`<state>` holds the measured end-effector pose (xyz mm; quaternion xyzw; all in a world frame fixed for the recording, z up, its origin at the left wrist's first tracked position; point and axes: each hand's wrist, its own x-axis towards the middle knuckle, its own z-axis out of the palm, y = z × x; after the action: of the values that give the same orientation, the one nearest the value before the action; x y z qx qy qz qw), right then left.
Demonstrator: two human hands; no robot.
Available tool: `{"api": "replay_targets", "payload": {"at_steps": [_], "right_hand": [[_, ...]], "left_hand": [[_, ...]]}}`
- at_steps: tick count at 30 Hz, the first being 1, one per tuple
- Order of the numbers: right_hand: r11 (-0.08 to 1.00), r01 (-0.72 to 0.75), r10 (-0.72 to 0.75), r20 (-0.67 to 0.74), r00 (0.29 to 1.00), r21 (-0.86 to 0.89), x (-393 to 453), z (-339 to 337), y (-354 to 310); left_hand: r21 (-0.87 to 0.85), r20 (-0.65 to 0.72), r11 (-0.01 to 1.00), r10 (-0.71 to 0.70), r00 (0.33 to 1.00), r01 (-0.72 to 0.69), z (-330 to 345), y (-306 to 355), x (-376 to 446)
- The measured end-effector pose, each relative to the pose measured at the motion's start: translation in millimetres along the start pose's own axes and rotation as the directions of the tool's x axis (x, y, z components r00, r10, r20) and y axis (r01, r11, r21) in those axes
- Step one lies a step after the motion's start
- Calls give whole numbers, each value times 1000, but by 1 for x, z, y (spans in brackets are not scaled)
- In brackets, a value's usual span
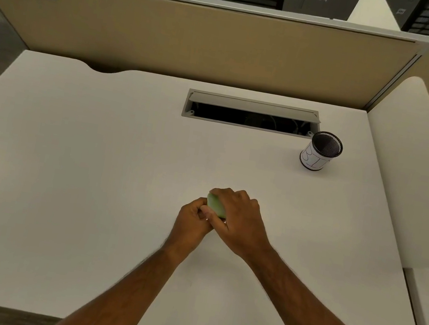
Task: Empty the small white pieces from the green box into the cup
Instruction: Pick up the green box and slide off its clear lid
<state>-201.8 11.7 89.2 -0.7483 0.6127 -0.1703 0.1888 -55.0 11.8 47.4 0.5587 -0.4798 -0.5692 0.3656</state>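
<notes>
A small pale green box (215, 205) sits between both hands over the middle of the white desk (92, 170). My right hand (237, 220) wraps over its top and right side. My left hand (192, 221) pinches its lower left end with the fingers. Most of the box is hidden; I cannot tell whether it is open, and no white pieces show. The cup (321, 151), a black mesh cylinder with a white paper label, stands upright at the back right of the desk, well away from my hands.
An open cable hatch (251, 114) lies in the desk just left of the cup. A tan partition (199, 43) closes off the back. A white side panel (416, 173) borders the desk on the right.
</notes>
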Motion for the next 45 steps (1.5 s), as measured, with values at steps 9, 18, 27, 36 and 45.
{"api": "replay_targets", "payload": {"at_steps": [9,18,27,36,45], "right_hand": [[991,-20,6,108,994,134,9,-3,0],[967,-42,12,117,993,253,8,-6,1],[638,-110,95,64,993,762,9,-21,12],[162,-208,480,107,870,965,10,-2,45],[-137,-429,567,426,705,893,-9,19,72]], "left_hand": [[42,-4,999,-22,1000,22,-9,-5,4],[0,-29,999,-39,999,39,-8,-7,3],[-141,-32,989,-52,998,47,-6,-4,1],[-125,-25,990,-61,998,58,-6,-7,3],[-125,-27,990,-74,997,70,-12,-8,3]]}}
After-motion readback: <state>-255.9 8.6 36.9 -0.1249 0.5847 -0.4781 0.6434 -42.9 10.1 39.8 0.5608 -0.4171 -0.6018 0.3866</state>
